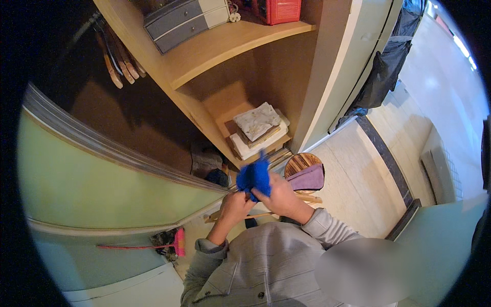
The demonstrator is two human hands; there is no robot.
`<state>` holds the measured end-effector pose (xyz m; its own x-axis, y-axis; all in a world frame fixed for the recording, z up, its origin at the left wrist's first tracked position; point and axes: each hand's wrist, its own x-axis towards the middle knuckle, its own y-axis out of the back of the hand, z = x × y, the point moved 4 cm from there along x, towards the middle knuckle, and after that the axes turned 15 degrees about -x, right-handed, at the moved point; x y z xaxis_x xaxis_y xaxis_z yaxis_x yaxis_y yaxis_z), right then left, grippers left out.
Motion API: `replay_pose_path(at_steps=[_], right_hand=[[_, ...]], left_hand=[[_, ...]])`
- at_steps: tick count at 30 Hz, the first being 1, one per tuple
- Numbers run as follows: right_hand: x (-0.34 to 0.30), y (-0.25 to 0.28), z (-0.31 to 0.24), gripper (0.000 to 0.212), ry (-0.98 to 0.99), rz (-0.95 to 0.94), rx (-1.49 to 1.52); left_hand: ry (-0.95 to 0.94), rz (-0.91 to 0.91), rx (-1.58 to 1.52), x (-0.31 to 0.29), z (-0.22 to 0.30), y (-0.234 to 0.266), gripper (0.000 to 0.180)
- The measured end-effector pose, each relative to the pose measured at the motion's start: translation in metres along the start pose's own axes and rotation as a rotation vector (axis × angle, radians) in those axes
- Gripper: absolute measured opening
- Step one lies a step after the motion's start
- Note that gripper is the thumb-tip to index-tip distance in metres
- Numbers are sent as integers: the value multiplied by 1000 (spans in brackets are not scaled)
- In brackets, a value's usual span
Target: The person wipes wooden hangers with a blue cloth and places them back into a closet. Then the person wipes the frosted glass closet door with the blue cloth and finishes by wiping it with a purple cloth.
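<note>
A bright blue cloth (254, 176) is bunched up in front of my chest, its tip pointing toward the cabinet. My left hand (237, 206) grips its lower edge. Closed round its right side is my right hand (280, 195), thumb toward the left hand. The two hands are close together, and folds of the cloth hide some fingertips. Just beyond my right hand is a round striped wooden stool (302, 162) with a folded purple cloth (307, 177) on its seat.
Ahead stands an open wooden cabinet with a shelf (240, 48); it holds a grey drawer box (179, 25) and a red crate (283, 11). White stacked bundles (258, 123) lie at its bottom. Wooden hangers (115, 61) hang left. A pink broom (179, 242) lies lower left.
</note>
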<state>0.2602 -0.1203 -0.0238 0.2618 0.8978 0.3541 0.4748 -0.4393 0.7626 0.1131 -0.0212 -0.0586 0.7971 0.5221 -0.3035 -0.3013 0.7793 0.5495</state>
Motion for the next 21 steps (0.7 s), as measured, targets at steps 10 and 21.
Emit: replay_pose_path(at_steps=[10,21], right_hand=[[-7,21,61,47,200,-315,-423],[-8,-33,75,47,-770,104,1543]], left_hand=[[-93,491,-403,-43,-45,46,30],[-210,617,-697,-27,-24,37,31]])
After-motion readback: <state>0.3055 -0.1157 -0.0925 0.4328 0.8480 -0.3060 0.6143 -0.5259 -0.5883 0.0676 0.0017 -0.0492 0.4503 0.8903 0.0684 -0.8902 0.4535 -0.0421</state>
